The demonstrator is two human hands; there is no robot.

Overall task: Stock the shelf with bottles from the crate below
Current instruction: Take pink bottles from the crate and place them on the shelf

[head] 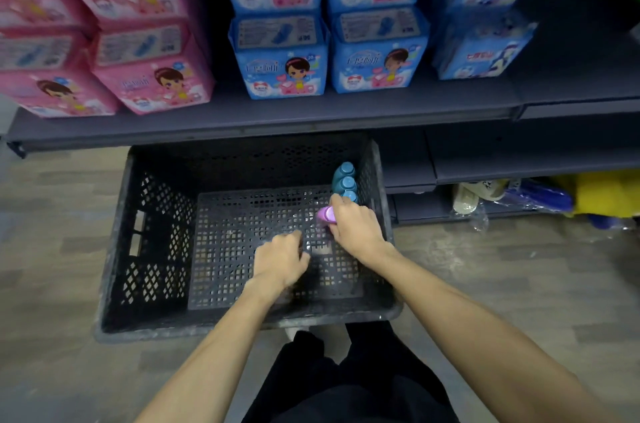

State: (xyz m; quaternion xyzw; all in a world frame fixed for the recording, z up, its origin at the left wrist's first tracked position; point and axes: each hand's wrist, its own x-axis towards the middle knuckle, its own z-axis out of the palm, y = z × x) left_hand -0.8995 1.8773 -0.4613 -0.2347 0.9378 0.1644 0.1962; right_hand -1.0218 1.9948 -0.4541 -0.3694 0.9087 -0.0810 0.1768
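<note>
In the crate's (114, 242) far right corner, right hand (353, 225) grips the purple bottle (326, 213): probably light, smooth plastic, best held round its body. Left hand (280, 258) hangs curled, holding nothing visible.

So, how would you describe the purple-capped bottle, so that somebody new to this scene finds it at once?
Look in the black perforated crate on the floor below the shelf. Along its right wall stands a row of blue-capped bottles. The purple-capped bottle is nearest the person, gripped by the right hand, and alone has a purple cap.
</note>
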